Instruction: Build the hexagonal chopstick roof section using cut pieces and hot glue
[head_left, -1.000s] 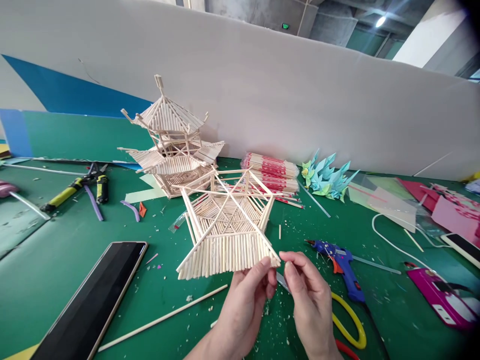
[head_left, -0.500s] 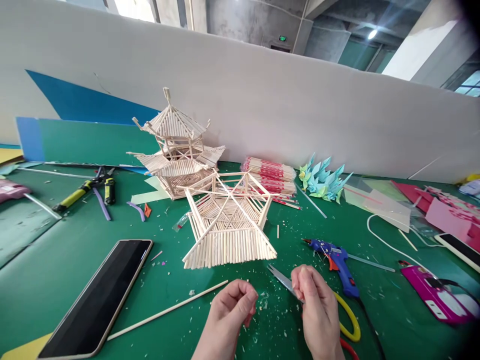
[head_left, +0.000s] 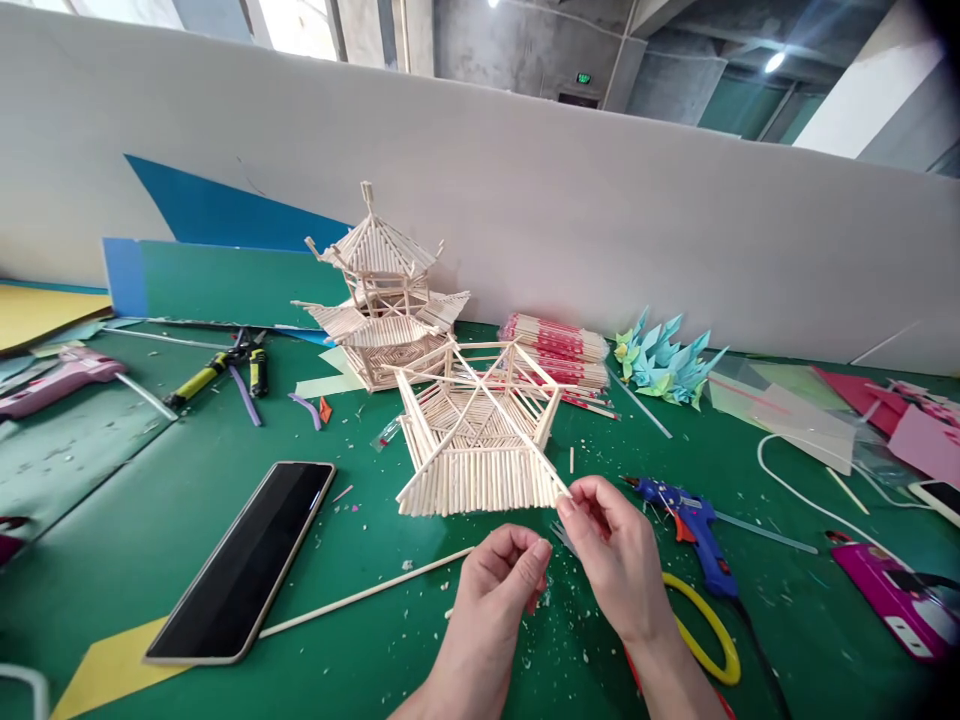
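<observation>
Wooden model (head_left: 480, 480) stands beyond the left hand (head_left: 499, 590), fingertips together; right hand (head_left: 619, 565) pinches its corner.

On the table (head_left: 360, 545), the pagoda (head_left: 377, 250) stands behind the frame (head_left: 480, 482), sticks (head_left: 559, 335) right of the pagoda, flowers (head_left: 664, 362) right of the sticks. Left lie pliers (head_left: 201, 377) and, nearer, a phone (head_left: 244, 560) partly on paper (head_left: 112, 665); right, a glue gun (head_left: 694, 518), with scissors (head_left: 709, 628) before it.

Site classed as a craft workshop. Evidence: green surface (head_left: 360, 540) strewn with white scraps (head_left: 407, 565); stick-built frame (head_left: 480, 482) at 6 o'clock, stick-built pagoda (head_left: 382, 328) at 10; pliers (head_left: 201, 375) at 9; blue glue gun (head_left: 697, 525) at 4; bare concrete (head_left: 510, 60) at 12; lit green sign (head_left: 583, 78) at 1.
</observation>
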